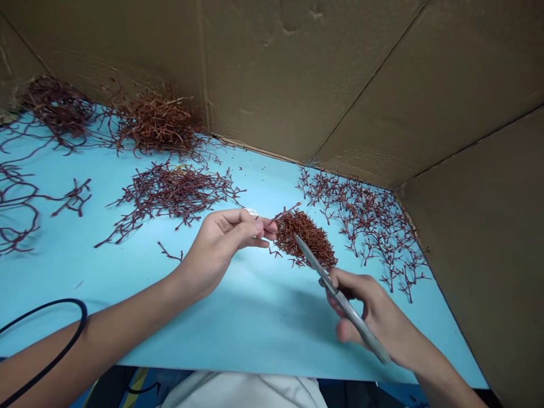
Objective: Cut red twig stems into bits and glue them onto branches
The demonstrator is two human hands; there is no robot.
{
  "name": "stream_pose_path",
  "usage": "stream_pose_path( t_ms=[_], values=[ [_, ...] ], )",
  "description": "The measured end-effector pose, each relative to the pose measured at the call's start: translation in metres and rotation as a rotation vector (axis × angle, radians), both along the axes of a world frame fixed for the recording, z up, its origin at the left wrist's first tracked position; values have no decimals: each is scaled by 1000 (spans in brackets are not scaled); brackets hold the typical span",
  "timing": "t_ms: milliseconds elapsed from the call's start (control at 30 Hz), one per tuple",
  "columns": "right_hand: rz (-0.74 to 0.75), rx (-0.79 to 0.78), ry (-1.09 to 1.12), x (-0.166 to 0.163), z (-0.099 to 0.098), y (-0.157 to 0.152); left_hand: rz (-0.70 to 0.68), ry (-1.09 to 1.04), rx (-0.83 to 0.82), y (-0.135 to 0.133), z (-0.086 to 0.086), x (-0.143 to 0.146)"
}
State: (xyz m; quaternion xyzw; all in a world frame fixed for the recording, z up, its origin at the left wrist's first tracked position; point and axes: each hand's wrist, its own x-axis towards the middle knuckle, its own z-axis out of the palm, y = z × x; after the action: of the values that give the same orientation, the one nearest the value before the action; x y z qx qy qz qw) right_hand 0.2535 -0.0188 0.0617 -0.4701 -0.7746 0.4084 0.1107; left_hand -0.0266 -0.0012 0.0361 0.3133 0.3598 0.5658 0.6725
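Note:
My left hand point(225, 238) pinches a thin reddish-brown sprig point(284, 215) between its fingertips, just at the edge of a dense heap of short cut twigs point(304, 238). My right hand point(365, 311) grips a pair of long steel scissors point(340, 297), whose blade tips reach over that heap. The scissor blades look closed or nearly so, and part of them is blurred. A wide scatter of branched sprigs point(365, 226) lies to the right of the heap, beyond my right hand.
Further tangled heaps of dark red twigs point(170, 195) point(157, 122) point(57, 105) lie on the light blue board point(85, 272). Cardboard walls point(314, 68) rise behind and right of it. A black cord point(42, 345) crosses my left forearm. A white garment point(242, 394) shows below the board's near edge.

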Motion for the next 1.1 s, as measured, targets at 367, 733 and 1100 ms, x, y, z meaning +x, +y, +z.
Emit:
stream_pose_path(
  t_ms=[367, 733, 1100],
  values=[
    [98, -476, 138, 2, -9, 3, -13, 88, -2, 5, 2, -4],
    [177, -547, 166, 7, -24, 20, -58, 84, -62, 10, -6, -5],
    [157, -569, 223, 9, -31, 24, -119, 82, -93, 13, -9, -7]
  ],
)
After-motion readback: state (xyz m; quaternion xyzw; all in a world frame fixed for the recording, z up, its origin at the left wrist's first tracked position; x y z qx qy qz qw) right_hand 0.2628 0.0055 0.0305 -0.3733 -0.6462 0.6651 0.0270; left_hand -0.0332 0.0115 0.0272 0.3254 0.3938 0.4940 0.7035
